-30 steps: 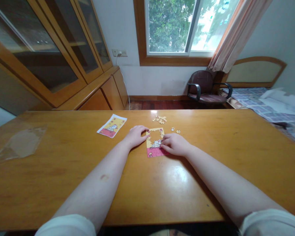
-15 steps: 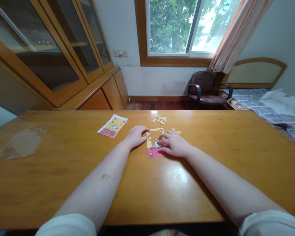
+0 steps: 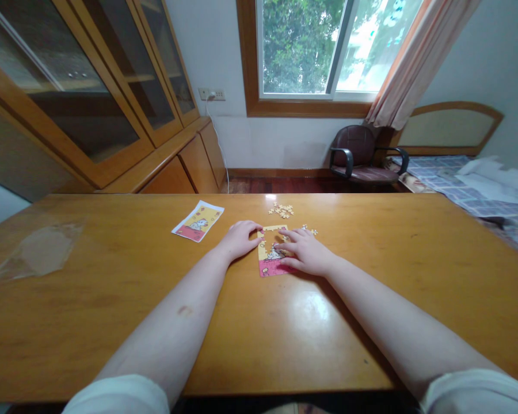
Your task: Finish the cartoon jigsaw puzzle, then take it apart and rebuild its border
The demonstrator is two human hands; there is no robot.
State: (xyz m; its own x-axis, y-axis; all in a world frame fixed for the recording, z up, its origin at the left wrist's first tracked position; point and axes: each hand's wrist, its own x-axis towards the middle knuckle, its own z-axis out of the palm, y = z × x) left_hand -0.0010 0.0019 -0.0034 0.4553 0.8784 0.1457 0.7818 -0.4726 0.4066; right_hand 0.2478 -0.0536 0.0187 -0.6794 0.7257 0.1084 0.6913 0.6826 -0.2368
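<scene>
Puzzle [image 3: 271, 268] flat on counter [image 3: 250, 333], between hands. Left hand [image 3: 240, 239] unclenched, fingertips at puzzle's left edge; right hand [image 3: 307, 252] loose, fingers spread over right side. Pieces [image 3: 285, 213] heaped beyond.

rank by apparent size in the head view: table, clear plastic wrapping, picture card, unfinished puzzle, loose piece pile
Largest: table
Clear plastic wrapping
Picture card and unfinished puzzle: too alike to rank; the right hand partly hides the puzzle
Smallest: loose piece pile

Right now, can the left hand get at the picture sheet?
Probably yes: the picture sheet lies just beside the left hand, and nothing visible stands between them.
</scene>
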